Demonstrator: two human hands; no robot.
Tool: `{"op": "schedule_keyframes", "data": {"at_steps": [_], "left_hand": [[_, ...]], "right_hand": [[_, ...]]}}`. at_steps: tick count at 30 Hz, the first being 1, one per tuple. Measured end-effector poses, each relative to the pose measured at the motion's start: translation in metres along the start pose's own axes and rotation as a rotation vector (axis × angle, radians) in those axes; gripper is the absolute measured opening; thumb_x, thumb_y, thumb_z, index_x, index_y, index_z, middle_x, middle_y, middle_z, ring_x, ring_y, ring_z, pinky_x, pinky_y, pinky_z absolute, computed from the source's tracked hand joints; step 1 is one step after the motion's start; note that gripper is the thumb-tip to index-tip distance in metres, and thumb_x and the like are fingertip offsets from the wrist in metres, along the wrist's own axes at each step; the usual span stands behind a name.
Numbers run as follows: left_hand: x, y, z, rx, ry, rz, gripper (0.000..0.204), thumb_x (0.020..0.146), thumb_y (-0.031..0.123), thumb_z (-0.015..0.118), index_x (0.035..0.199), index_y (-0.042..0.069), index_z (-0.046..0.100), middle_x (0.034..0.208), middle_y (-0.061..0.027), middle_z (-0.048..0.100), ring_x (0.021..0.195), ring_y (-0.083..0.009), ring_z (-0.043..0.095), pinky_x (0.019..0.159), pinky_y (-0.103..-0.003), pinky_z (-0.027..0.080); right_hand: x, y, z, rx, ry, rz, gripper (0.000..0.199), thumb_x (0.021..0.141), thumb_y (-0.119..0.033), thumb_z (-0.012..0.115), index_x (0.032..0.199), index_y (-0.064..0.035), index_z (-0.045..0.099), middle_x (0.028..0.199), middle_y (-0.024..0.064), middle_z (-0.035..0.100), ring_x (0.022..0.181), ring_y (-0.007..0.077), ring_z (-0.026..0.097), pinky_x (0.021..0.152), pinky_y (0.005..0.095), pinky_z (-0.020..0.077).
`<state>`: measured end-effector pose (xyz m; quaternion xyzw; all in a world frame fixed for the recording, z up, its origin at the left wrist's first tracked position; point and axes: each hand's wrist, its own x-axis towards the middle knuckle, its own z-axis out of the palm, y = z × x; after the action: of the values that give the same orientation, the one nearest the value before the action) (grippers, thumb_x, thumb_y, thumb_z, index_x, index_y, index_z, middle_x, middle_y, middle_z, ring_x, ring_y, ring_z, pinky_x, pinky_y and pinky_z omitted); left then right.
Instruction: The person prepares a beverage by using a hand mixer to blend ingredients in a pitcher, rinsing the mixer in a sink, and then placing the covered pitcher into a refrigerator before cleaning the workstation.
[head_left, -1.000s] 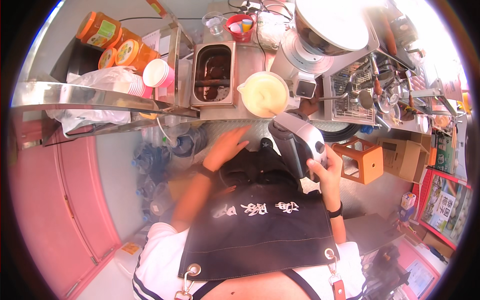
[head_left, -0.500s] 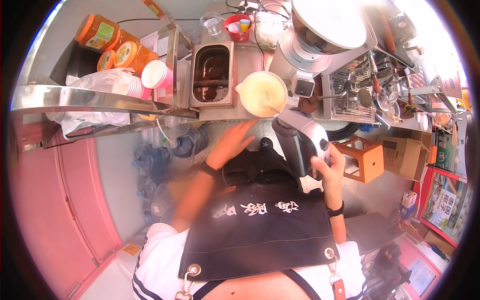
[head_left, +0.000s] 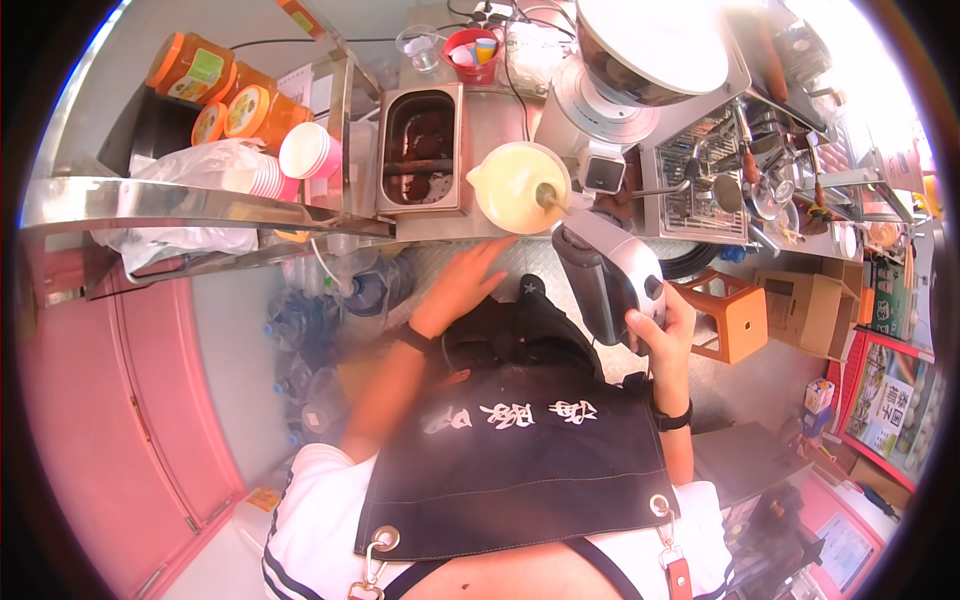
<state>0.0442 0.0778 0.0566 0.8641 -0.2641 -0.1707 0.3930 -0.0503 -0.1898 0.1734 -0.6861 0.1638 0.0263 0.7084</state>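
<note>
A bulky grey and black hand blender (head_left: 612,280) is gripped in my right hand (head_left: 665,325), thumb on its near side and fingers around the handle. Its shaft reaches over the rim of a spouted pale yellow pitcher (head_left: 490,205), and the round grey head (head_left: 546,196) shows inside, near the right wall. What lies in the pitcher looks pale yellow and smooth. My left hand (head_left: 465,285) hovers just below and left of the pitcher, fingers stretched out and holding nothing; whether the fingertips touch the counter edge is unclear.
Left of the pitcher sits a steel pan (head_left: 420,150) with dark residue. A silver machine with a large white bowl (head_left: 660,45) stands behind. Utensils lie on a wire rack (head_left: 690,195). An orange stool (head_left: 735,315) and water bottles (head_left: 375,290) are on the floor.
The blender has tilted and shifted slightly right, and its head now shows at the right side of the pitcher. My left hand has barely moved.
</note>
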Motion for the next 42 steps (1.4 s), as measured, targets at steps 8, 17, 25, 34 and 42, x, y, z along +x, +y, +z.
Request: {"op": "schedule_keyframes", "data": {"at_steps": [8,17,25,34,42], "left_hand": [[0.0004,0.0018,-0.0011,0.011,-0.009,-0.015,0.052,0.086,0.013,0.059,0.135,0.011,0.043,0.126,-0.0145,0.052,0.109,-0.0372,0.052,0.092,-0.043,0.043],[-0.0007,0.0024,-0.0009,-0.020,0.020,0.007,0.054,0.085,0.012,0.060,0.136,0.011,0.043,0.124,-0.0153,0.053,0.107,-0.0381,0.052,0.090,-0.043,0.044],[-0.0020,0.0012,0.0000,-0.026,0.073,0.055,0.055,0.082,0.010,0.060,0.134,0.011,0.043,0.121,-0.0164,0.054,0.101,-0.0393,0.055,0.084,-0.046,0.046],[-0.0020,0.0035,-0.0025,-0.025,0.026,-0.005,0.054,0.085,0.011,0.060,0.136,0.010,0.043,0.123,-0.0159,0.053,0.108,-0.0377,0.053,0.090,-0.043,0.044],[-0.0010,-0.0006,-0.0001,-0.007,0.035,0.017,0.054,0.085,0.012,0.060,0.135,0.010,0.043,0.123,-0.0157,0.053,0.108,-0.0375,0.053,0.091,-0.043,0.044]], "right_hand": [[0.0003,-0.0001,-0.0016,0.015,-0.002,0.019,0.018,0.077,-0.004,0.069,0.093,-0.0015,0.061,0.064,-0.0022,0.057,0.046,0.0025,0.047,0.040,0.0180,0.0314],[-0.0005,-0.0012,0.0016,-0.003,0.000,0.030,0.017,0.077,-0.005,0.069,0.093,-0.0023,0.062,0.065,-0.0026,0.058,0.047,0.0022,0.047,0.040,0.0178,0.0313],[-0.0005,0.0017,0.0013,-0.010,-0.003,0.022,0.018,0.077,-0.004,0.070,0.093,-0.0015,0.062,0.064,-0.0028,0.057,0.047,0.0021,0.047,0.040,0.0181,0.0313],[-0.0006,0.0012,0.0033,0.017,0.001,0.033,0.017,0.077,-0.004,0.070,0.091,-0.0017,0.061,0.064,-0.0020,0.058,0.045,0.0026,0.046,0.039,0.0181,0.0311],[-0.0008,0.0003,0.0045,-0.016,0.002,0.045,0.018,0.076,-0.004,0.070,0.091,-0.0031,0.062,0.066,-0.0025,0.058,0.047,0.0020,0.047,0.040,0.0178,0.0318]]}}
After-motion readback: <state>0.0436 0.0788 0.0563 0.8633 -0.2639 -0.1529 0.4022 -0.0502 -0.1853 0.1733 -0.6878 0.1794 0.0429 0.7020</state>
